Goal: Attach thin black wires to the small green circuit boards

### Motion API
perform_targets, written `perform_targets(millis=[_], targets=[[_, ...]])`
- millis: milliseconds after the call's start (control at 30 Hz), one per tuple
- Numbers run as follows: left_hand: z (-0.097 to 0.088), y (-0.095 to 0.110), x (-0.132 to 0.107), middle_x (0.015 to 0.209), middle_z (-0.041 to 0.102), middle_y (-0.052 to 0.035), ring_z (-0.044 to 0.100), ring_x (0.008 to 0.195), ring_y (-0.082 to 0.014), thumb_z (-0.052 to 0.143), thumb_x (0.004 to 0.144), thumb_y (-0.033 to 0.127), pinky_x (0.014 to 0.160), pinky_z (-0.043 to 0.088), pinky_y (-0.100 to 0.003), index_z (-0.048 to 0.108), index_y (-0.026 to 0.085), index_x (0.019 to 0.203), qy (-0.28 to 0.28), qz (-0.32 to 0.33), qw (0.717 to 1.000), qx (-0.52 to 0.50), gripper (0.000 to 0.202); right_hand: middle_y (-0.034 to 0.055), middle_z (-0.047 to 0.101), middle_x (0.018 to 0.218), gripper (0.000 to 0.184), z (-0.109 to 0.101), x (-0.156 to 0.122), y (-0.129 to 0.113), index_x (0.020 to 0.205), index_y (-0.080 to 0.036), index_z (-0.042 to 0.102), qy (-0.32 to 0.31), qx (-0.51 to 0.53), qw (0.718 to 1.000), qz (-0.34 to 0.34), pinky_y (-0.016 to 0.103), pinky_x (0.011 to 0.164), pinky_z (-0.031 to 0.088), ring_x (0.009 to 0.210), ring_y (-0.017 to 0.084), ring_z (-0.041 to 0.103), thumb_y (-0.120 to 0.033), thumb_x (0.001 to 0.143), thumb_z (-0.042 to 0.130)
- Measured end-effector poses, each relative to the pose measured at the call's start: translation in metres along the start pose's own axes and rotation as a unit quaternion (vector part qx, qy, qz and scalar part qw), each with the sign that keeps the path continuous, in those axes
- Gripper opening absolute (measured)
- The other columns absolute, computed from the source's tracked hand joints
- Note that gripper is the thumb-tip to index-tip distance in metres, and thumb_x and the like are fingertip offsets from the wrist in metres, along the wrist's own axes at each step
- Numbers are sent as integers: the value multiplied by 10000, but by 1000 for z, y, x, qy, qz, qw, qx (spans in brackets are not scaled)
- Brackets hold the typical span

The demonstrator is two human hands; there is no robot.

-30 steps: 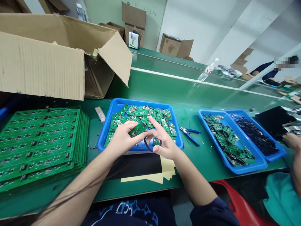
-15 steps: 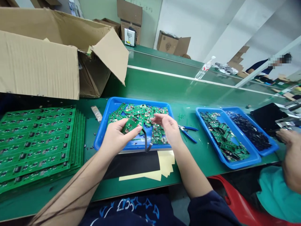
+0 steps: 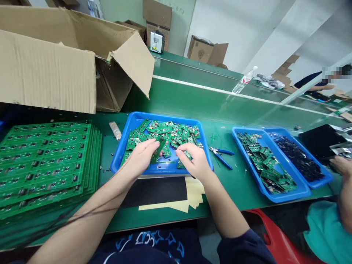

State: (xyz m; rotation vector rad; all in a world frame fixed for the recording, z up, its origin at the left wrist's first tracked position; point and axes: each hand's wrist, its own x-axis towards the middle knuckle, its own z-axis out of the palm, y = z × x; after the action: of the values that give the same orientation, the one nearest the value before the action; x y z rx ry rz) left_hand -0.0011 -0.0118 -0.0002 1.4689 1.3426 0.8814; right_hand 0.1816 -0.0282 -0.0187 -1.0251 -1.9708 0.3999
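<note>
tray (image 3: 125,146): blue | boards (image 3: 167,134): green | box (image 3: 49,80): brown | mat (image 3: 156,190): black

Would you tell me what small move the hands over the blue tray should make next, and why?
Probably bring the right hand to the small circuit board pinched in the left hand, so both can grip it: the hands sit close together above the blue tray of loose boards, and only the left clearly holds one.

A tray (image 3: 121,154) of small boards (image 3: 176,134) sits between stacked panels (image 3: 46,161) left and pliers (image 3: 221,156) right.
</note>
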Motion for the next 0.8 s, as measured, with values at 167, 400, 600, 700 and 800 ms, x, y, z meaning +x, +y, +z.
perform_targets(millis=[167, 400, 600, 700, 800], targets=[[7, 3, -5, 504, 373, 43, 368, 525, -113, 399, 721, 416, 531, 306, -249, 388, 191, 506, -54, 13, 996, 70, 311, 42, 648, 734, 154, 11, -3, -1, 762, -189, 560, -1, -31, 999, -42, 289, 662, 457, 675, 153, 572, -200, 876, 457], [8, -2, -6, 542, 544, 17, 470, 546, -125, 373, 776, 398, 542, 353, -239, 517, 169, 543, -94, 27, 994, 56, 357, 38, 631, 682, 160, 15, -5, 1, 741, -185, 552, 4, -58, 998, -34, 286, 629, 449, 630, 152, 553, -196, 870, 459], [11, -7, -7, 516, 567, 14, 507, 534, -127, 404, 762, 365, 538, 380, -230, 546, 170, 489, -53, 13, 997, 53, 364, 42, 638, 696, 153, 18, -7, 1, 730, -190, 558, 30, -43, 998, -39, 288, 644, 463, 649, 155, 579, -196, 858, 474], [12, -8, -7, 552, 602, 9, 535, 554, -133, 396, 768, 365, 559, 395, -233, 574, 168, 524, -79, 18, 996, 37, 361, 37, 620, 657, 175, 19, -7, -1, 696, -192, 548, 31, -46, 998, -33, 283, 614, 454, 614, 152, 560, -193, 855, 476], [12, -6, -8, 586, 616, -2, 549, 591, -144, 381, 778, 364, 608, 406, -247, 606, 160, 563, -93, 27, 995, 35, 372, 29, 599, 628, 187, 19, -6, -3, 684, -194, 536, 39, -55, 997, -29, 279, 595, 443, 591, 147, 537, -194, 857, 466]])
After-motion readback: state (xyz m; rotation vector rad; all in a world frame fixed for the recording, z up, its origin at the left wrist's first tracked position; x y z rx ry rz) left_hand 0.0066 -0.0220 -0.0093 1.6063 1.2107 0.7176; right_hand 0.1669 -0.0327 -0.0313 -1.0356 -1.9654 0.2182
